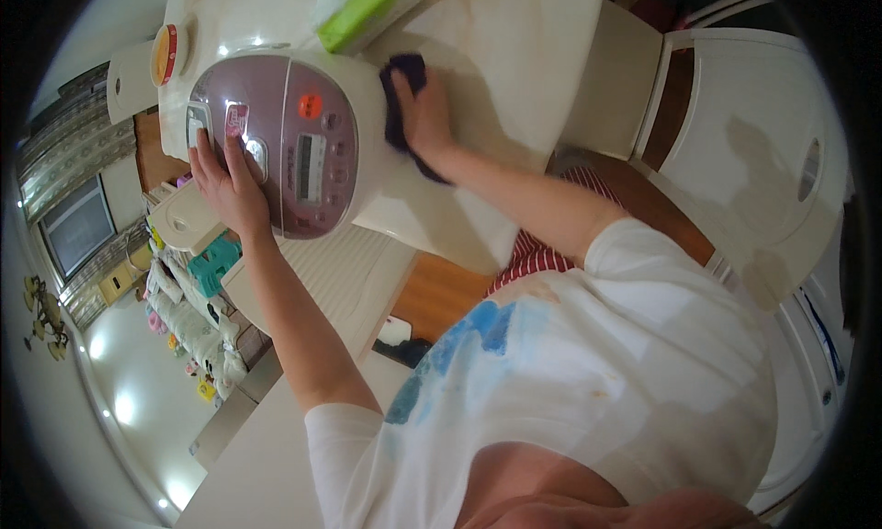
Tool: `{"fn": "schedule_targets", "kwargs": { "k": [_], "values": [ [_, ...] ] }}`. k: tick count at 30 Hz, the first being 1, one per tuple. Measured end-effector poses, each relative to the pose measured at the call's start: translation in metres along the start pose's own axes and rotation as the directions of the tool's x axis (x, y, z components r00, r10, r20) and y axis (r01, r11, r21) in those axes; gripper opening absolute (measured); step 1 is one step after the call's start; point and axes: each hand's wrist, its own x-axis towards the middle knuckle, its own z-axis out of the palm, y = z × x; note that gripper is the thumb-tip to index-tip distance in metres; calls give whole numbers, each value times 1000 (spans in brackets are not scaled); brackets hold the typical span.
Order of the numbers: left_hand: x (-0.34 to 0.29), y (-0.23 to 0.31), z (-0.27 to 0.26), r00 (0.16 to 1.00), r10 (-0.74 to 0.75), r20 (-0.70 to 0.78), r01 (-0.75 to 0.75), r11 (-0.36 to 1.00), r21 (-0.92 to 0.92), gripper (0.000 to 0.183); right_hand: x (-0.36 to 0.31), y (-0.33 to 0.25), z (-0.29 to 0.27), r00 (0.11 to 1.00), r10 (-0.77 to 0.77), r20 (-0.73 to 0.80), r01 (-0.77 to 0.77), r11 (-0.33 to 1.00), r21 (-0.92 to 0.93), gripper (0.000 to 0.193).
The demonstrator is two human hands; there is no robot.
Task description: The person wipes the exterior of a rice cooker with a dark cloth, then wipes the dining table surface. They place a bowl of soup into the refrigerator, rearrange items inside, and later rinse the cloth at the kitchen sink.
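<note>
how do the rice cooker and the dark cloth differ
The rice cooker is bulky and rounded; the dark cloth is smaller and crumpled. The rice cooker is glossy mauve on top; the dark cloth looks matte. Both are touched, by the left hand and right hand respectively.
</note>
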Motion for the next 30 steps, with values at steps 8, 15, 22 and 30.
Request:
{"fn": "schedule_targets", "kwargs": {
  "k": [8,15,22,30],
  "values": [
    [-3,-1,-4,999,43,-8,-43,998,55,55,-5,2,-67,961,42,274,-66,995,79,36],
    [2,4,-7,999,-36,-14,37,998,53,54,130,-31,-8,739,385,553,-562,805,191,47],
    [0,9,-10,996,-94,-3,94,995,25,57,231,-54,85,864,225,450,-378,881,285,47],
    [0,9,-7,995,-98,5,98,995,-13,53,132,-34,70,725,61,686,-257,948,188,47]
  ]
}}
